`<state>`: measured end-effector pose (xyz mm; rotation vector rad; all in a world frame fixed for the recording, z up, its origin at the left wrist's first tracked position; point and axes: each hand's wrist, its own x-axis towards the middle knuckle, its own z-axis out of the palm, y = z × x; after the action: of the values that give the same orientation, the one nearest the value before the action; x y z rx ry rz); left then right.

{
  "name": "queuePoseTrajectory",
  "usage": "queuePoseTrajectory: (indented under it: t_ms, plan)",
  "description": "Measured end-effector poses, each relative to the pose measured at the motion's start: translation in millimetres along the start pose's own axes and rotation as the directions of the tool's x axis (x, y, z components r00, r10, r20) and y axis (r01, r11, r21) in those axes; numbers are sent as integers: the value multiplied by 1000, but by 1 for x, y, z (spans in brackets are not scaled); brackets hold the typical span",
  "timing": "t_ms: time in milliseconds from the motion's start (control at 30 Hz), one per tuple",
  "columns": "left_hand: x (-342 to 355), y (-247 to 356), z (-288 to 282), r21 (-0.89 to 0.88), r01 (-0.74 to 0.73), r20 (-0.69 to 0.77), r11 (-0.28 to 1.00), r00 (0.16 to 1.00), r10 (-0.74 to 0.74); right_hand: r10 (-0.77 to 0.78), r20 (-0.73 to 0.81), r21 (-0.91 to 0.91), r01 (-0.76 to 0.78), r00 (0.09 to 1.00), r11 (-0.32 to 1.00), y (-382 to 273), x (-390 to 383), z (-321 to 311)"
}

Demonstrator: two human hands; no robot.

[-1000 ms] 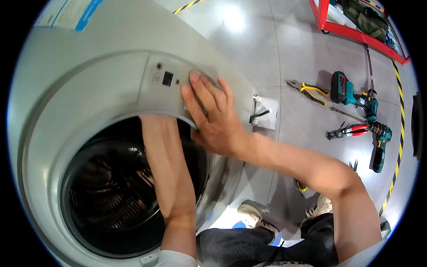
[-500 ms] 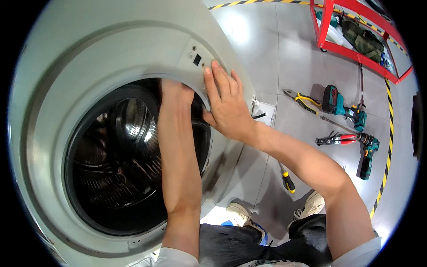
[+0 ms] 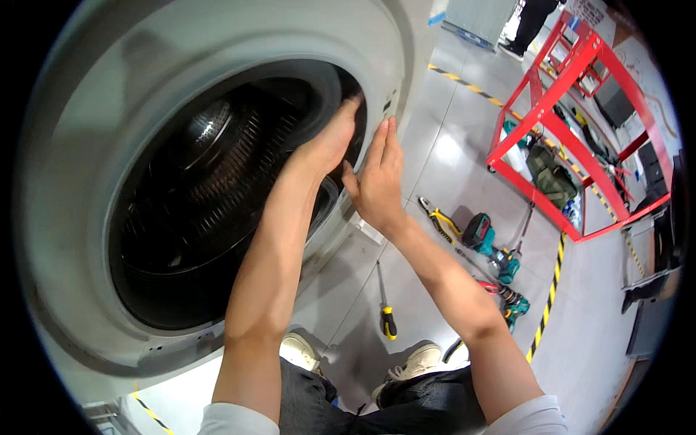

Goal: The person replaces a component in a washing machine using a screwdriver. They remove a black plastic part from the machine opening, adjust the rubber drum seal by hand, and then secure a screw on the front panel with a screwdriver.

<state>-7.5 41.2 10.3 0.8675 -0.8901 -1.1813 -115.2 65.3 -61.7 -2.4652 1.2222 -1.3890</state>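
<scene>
The pale front panel [image 3: 80,239] of a front-loading washing machine fills the left side. Its round opening has a dark rubber gasket [image 3: 328,87] around a perforated metal drum [image 3: 206,130]. My left hand [image 3: 328,145] reaches into the opening at its right side, close against the inner rim. Its fingers are partly hidden there and blurred. Outside the rim, my right hand [image 3: 380,177] rests on the panel, fingers stretched upward beside a small dark cutout and thumb at the opening's edge.
Pliers [image 3: 439,217], a screwdriver [image 3: 388,322], a power tool with a battery [image 3: 478,232] and a teal drill [image 3: 516,308] lie on the tiled floor [image 3: 348,290]. A red cart [image 3: 540,109] with tools stands at right. Another person's legs [image 3: 533,25] show far off.
The view has swung so the machine's opening sits higher and more of the cart shows. My left hand has come more into sight at the rim; my right hand stays on the panel.
</scene>
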Motion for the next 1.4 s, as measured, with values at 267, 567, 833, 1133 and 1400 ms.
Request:
queuePoseTrajectory:
  t_ms: [267, 567, 833, 1133, 1400]
  plan:
    - [-17, -9, -10, 85, -48, 142, 995, 989, 36, 53, 62, -101, -46, 997, 994, -7, -1, -4]
    - [-14, -8, -13, 545, -68, 23, 836, 998, 66, 96, 96, -181, -77, 991, 981, -19, 0, -6]
    - [-5, -30, -15, 579, -318, 145, 751, 946, 289, 111, 82, -256, -86, 991, 963, -11, -6, -9]
    - [5, -45, -25, 393, -276, 146, 877, 961, 236, 138, 67, -263, -116, 988, 958, -20, -3, -6]
    - [-2, -27, -15, 558, -264, 93, 787, 962, 257, 96, 27, -260, -86, 995, 962, -23, 1, -6]
